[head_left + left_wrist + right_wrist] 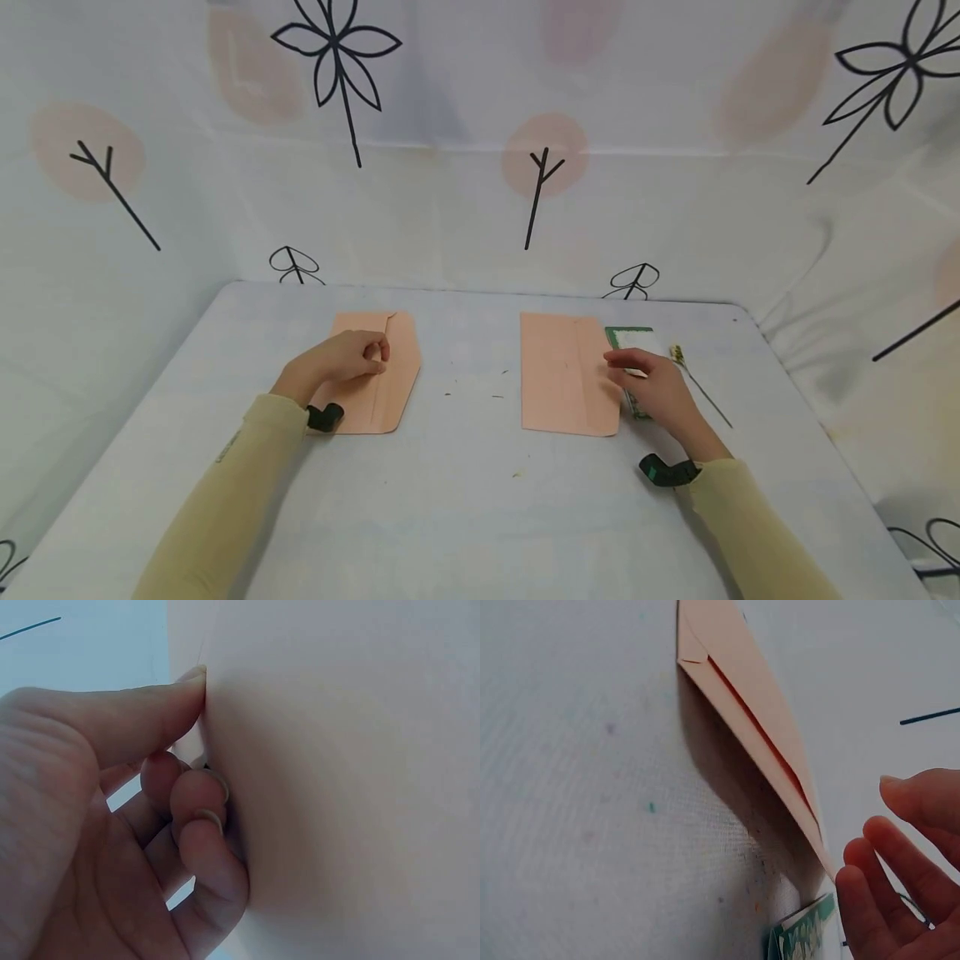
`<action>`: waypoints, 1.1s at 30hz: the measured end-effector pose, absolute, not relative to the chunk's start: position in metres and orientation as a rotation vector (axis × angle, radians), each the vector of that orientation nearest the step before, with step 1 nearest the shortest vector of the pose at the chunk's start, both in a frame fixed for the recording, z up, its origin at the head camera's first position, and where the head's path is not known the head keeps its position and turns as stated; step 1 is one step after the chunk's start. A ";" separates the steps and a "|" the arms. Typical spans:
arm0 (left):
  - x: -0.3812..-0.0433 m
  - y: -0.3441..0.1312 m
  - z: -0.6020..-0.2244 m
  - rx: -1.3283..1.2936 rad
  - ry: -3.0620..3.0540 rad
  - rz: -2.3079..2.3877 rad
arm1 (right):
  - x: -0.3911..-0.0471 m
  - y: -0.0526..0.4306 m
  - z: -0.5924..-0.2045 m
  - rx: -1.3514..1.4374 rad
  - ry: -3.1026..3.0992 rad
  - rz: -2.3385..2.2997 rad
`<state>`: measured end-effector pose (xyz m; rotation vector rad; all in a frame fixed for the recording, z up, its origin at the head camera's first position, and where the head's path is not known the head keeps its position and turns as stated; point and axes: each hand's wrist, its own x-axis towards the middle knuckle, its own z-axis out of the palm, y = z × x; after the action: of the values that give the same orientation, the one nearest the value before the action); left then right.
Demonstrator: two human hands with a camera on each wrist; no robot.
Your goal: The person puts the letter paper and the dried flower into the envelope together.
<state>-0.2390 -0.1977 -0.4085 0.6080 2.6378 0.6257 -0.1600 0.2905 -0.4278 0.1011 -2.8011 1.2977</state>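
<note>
At the left, a peach paper envelope (401, 375) lies on the table with its seamed side up. My left hand (341, 358) is over it, fingers curled, thumb and fingertips pinching at the seam edge; in the left wrist view the thumb tip touches the paper (360, 765). A second peach envelope (555, 375) lies to the right. My right hand (656, 387) is at its right edge; in the right wrist view the fingertips touch the envelope's (757, 712) near corner, thumb apart. Partly under hand and envelope is a green-bordered card (630, 337).
A thin-stemmed dried flower (678, 356) lies right of the card. Small dry bits (497, 396) are scattered on the white table (450, 517) between and in front of the envelopes. Patterned cloth walls (442, 217) enclose the back and sides.
</note>
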 end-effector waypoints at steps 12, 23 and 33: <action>-0.240 -0.200 -0.409 0.609 2.632 0.637 | -0.146 0.297 -0.425 0.574 -2.906 0.855; -0.239 -0.199 -0.408 0.602 2.631 0.646 | -0.140 0.300 -0.423 0.738 -3.106 0.817; -0.242 -0.200 -0.412 0.586 2.626 0.637 | -0.141 0.300 -0.422 0.827 -3.160 0.731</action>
<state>-0.2416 -0.1995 -0.4122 0.5855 2.6265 0.6373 -0.1407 0.3000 -0.4224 0.8273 -3.1595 0.7308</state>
